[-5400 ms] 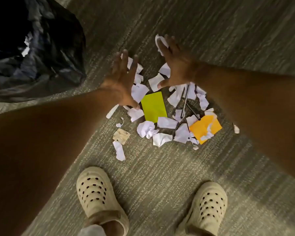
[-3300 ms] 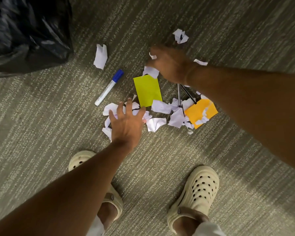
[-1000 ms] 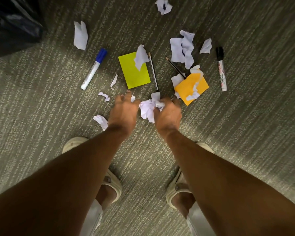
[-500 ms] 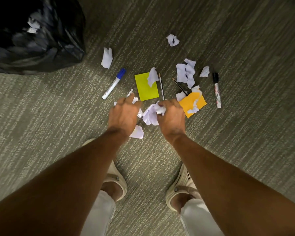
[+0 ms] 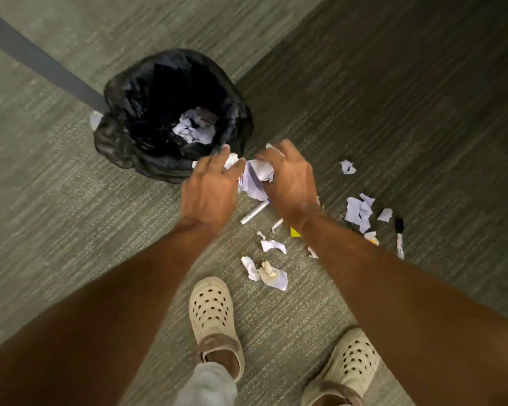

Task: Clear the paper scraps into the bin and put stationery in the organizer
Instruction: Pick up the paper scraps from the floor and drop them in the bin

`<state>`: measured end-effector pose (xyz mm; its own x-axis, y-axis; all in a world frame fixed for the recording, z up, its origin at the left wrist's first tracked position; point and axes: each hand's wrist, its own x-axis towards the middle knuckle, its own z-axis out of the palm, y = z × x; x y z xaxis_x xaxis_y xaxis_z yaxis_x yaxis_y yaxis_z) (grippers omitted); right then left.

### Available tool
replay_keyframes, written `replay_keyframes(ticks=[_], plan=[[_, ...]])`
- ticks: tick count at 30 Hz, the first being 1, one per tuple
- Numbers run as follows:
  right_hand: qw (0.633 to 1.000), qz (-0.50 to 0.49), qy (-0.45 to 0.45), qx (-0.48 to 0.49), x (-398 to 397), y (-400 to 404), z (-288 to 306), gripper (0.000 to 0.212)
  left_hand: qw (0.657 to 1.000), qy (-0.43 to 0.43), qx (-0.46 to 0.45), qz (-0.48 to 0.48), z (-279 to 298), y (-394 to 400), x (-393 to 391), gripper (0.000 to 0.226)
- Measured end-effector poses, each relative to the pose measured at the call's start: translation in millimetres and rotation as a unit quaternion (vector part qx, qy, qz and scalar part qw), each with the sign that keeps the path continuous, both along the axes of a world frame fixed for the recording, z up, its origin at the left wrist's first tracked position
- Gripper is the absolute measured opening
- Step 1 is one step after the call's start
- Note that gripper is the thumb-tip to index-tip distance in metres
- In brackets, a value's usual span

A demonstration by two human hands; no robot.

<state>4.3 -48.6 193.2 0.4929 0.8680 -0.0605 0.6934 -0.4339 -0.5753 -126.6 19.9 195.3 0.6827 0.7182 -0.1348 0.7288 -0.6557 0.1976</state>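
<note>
My left hand [image 5: 210, 191] and my right hand [image 5: 289, 180] press a bunch of crumpled white paper scraps [image 5: 254, 178] between them, held above the carpet just right of the bin's near rim. The bin [image 5: 121, 142] has a black liner and white scraps lie at its bottom. Loose scraps [image 5: 272, 275] stay on the carpet by my left foot, and more scraps [image 5: 358, 210] lie to the right. A white marker [image 5: 254, 212] pokes out under my hands. A black-capped marker [image 5: 399, 237] lies far right. My right forearm hides most of the yellow sticky note [image 5: 294, 232] and the pencils.
My two feet in cream clogs [image 5: 211, 315] stand on the grey-green carpet below the scraps. A dark grey strip [image 5: 41, 64] runs diagonally behind the bin. No organizer is in view.
Both hands have lifted the gathered scraps off the carpet and carried them up and left toward the bin. The view has swung so the whole bin now shows.
</note>
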Motion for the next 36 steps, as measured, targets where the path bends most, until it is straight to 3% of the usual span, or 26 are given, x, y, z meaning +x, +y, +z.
replay_keyframes(ticks=[5, 14, 19, 25, 31, 36], plan=[[0.995, 0.08, -0.039, 0.049, -16.7, 77.2, 14.1, 0.027, 0.998, -0.019, 0.034, 0.052, 16.2, 64.0, -27.3, 0.036], [0.974, 0.189, -0.124, -0.015, -24.7, 160.9, -8.2, 0.021, 0.996, 0.029, -0.02, 0.078, -14.4, 127.3, -24.2, 0.031], [0.965, 0.209, -0.152, -0.041, -20.6, 158.8, -20.4, 0.029, 0.992, 0.048, -0.093, 0.073, -35.0, 120.1, -31.5, 0.063], [0.968, 0.218, -0.123, -0.037, -26.4, 164.2, -24.8, 0.031, 0.994, 0.071, -0.045, 0.069, -40.8, 118.9, -45.6, 0.084], [0.94, 0.282, -0.099, -0.166, -29.8, 163.8, -35.6, 0.08, 0.996, 0.047, -0.015, 0.077, -36.5, 94.2, -58.0, 0.097], [0.965, 0.237, -0.081, -0.084, -14.9, 128.8, -22.1, 0.08, 0.999, 0.032, -0.013, 0.041, -38.0, 41.8, -56.4, 0.096]])
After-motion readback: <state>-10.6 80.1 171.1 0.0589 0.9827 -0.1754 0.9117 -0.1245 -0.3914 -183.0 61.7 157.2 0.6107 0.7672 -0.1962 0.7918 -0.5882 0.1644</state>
